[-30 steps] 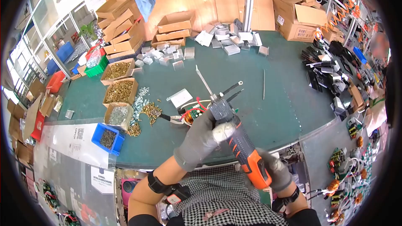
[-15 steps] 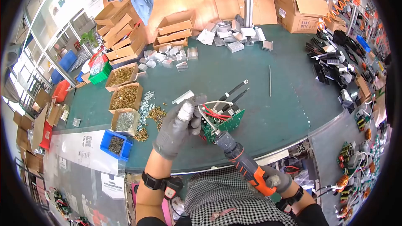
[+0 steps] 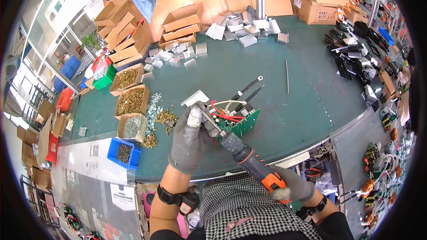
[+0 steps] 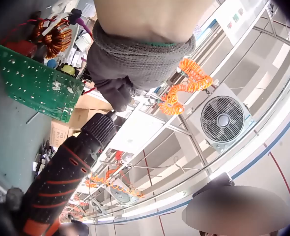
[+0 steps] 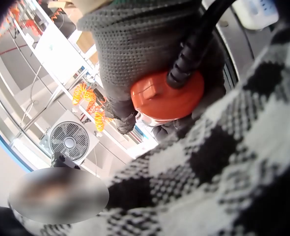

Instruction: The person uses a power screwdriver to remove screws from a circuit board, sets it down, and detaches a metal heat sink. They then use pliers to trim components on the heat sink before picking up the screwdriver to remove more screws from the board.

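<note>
My gloved right hand (image 3: 294, 186) grips the rear of a black and orange electric screwdriver (image 3: 254, 162), whose orange end cap (image 5: 169, 96) and cord show in the right wrist view. Its long bit (image 3: 212, 121) slants forward into my gloved left hand (image 3: 184, 144), whose fingers pinch around it near the tip. The tip itself is hidden by the fingers. Just beyond that hand is a pale metal heatsink (image 3: 195, 98). Right of the bit, a green circuit board (image 3: 247, 124) stands on edge, with red and white wires and two black leads (image 3: 247, 92).
Left stand boxes of brass fittings (image 3: 131, 101) and a blue bin of screws (image 3: 123, 153), with loose parts (image 3: 165, 119) beside them. Heatsinks (image 3: 249, 40) are heaped at the back. Black parts (image 3: 351, 58) pile up at right; a thin rod (image 3: 287, 76) lies on the green mat.
My left hand has gone from the screwdriver's front to the bit near the heatsink. The screwdriver has dropped lower, its bit now pointing more left. The board shows upright beside it.
</note>
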Action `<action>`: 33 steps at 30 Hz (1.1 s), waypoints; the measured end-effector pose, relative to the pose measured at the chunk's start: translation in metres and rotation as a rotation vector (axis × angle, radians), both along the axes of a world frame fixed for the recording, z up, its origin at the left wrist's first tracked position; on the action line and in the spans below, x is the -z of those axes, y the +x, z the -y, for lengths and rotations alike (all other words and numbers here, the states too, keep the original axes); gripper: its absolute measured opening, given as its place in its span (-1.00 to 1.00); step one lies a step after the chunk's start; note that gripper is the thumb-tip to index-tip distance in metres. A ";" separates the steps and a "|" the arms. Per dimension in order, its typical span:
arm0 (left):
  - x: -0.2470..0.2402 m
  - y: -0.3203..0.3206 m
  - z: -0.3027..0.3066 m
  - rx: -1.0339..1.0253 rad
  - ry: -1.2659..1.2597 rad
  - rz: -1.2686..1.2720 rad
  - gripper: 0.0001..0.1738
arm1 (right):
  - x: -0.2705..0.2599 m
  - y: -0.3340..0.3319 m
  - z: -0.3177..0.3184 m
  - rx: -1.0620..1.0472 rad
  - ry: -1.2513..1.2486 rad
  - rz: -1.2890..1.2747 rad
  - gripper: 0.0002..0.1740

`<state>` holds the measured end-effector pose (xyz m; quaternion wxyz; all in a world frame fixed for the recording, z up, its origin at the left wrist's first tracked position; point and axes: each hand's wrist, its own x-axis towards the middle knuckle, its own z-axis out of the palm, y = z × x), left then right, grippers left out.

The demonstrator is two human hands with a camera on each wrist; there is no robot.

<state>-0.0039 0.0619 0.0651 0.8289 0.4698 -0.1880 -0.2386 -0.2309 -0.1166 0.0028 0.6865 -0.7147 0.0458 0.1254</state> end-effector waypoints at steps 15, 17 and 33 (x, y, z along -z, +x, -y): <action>0.028 0.167 -0.050 0.033 1.058 0.820 -0.47 | -0.010 -0.011 -0.003 0.305 0.698 -0.053 -0.02; 0.036 0.182 -0.046 0.150 1.347 0.960 -0.41 | -0.007 -0.013 0.001 0.308 0.751 -0.019 -0.01; 0.031 0.214 -0.017 0.004 1.028 0.797 -0.28 | 0.001 -0.029 0.020 0.385 0.751 0.054 -0.01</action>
